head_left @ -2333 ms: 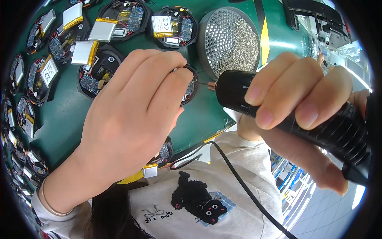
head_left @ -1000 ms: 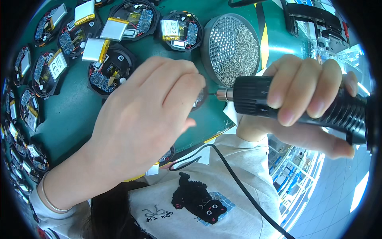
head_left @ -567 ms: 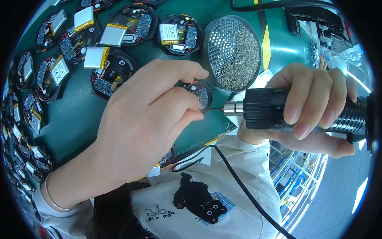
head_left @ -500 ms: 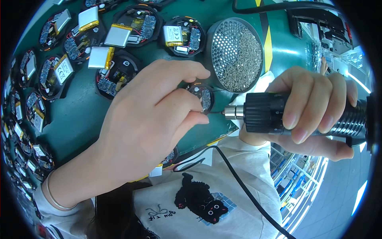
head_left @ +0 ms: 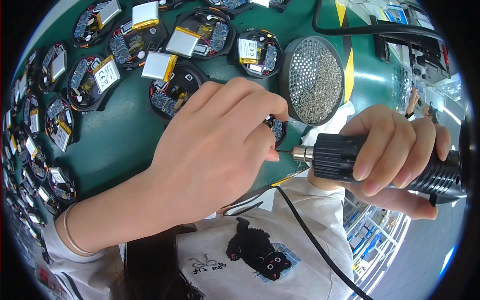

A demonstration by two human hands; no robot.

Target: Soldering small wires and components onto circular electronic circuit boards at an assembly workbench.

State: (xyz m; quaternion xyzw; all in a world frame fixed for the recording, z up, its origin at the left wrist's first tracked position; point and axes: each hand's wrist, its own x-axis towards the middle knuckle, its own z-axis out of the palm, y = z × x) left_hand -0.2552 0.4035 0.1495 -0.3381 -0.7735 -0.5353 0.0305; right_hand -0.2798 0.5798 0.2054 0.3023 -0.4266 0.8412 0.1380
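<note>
A workroom opens up beyond and below the right hand, with a tiled floor [head_left: 420,245] and pale metal shelving [head_left: 367,227] bent by the lens. Under both hands runs a green table [head_left: 115,155], bright with reflected light beyond the right hand and marked there by yellow-and-black tape [head_left: 348,67]. A pale sweatshirt [head_left: 325,215], crossed by a black cable [head_left: 314,232], shows between the forearms.

The left hand [head_left: 215,145] curls its fingers over a small round unit [head_left: 278,131]; whether it grips it cannot be told. The right hand [head_left: 390,155] is wrapped around a black power screwdriver [head_left: 336,157] pointed toward the left hand. Just beyond the gap between the hands stands a round gray dish [head_left: 301,60], partly covered with loose screws [head_left: 325,90]. Round black devices [head_left: 207,27] lie left of and beyond the left hand, many with silver battery packs [head_left: 159,66].

Fingers hide much of the small unit; the thin bit [head_left: 284,151] ends near the left thumb, its contact unclear. The leftmost devices blur together, and the screwdriver's rear meets the dark rim.
</note>
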